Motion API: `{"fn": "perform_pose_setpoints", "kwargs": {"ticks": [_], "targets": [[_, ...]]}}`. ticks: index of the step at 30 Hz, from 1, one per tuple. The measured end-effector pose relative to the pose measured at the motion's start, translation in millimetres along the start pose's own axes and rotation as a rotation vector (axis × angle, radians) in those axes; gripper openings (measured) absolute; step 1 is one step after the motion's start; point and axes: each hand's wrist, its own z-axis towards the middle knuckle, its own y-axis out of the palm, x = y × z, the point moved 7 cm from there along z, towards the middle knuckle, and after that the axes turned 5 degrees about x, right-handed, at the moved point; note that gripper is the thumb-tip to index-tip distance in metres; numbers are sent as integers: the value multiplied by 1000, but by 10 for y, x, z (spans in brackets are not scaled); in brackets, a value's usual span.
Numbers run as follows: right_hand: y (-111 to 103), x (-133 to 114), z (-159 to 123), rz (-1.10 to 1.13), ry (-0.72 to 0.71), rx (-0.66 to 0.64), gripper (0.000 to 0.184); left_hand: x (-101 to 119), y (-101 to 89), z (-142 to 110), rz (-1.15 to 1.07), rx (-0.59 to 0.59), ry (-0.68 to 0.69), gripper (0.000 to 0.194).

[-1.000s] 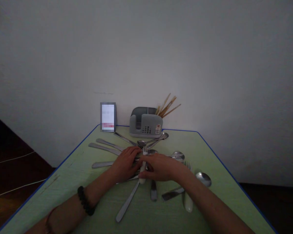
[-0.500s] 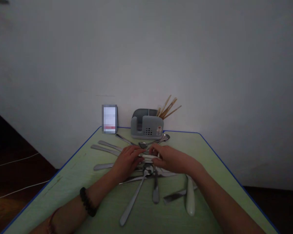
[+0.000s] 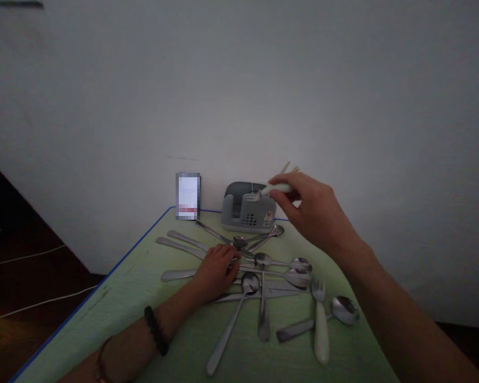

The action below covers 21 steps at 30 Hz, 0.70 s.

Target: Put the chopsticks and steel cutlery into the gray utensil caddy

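Observation:
My right hand [image 3: 309,205] is raised in front of the cutlery holder [image 3: 245,226], closed around the white handle of a fork [image 3: 281,188]. The fork's metal tines point left, just before the holder's front wall. Low over the cutlery pile, my left hand [image 3: 217,268] rests with curled fingers; what lies beneath them is hidden. Around it are knives [image 3: 179,275] with handles to the left, a spoon [image 3: 249,283] in front, and a larger spoon [image 3: 297,276] to the right. A second white-handled fork [image 3: 321,332] lies across a short-handled spoon [image 3: 345,310].
A phone [image 3: 188,196] with a lit, blurred screen leans on the wall behind the green table [image 3: 175,351]. Wooden sticks [image 3: 291,167] show above my right hand. A blue edge borders the table, and white cables [image 3: 43,306] run at the left.
My right hand has lifted from the pile up to the holder, carrying the white-handled fork. My left hand has stayed low on the cutlery, its fingers more curled. The view has shifted slightly.

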Motion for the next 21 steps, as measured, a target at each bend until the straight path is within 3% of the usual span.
{"fn": "perform_pose_setpoints", "kwargs": {"ticks": [3, 6, 10, 13, 16, 21], "targets": [[243, -89, 336, -170, -78, -97, 23, 18, 10, -2, 6, -30, 6, 16], [685, -61, 582, -321, -151, -273, 25, 8, 16, -2, -1, -31, -7, 16], [1266, 46, 711, -409, -222, -522, 27, -9, 17, -5, -8, -31, -15, 16], [1563, 125, 712, -381, -181, -674, 31, 4, -4, -6, -13, -31, -13, 16], [1737, 191, 704, -354, -132, -725, 34, 16, -28, -1, -12, -37, -29, 15], [1872, 286, 744, -327, -84, -666, 39, 16, -44, 4, -3, -63, -60, 17]]}}
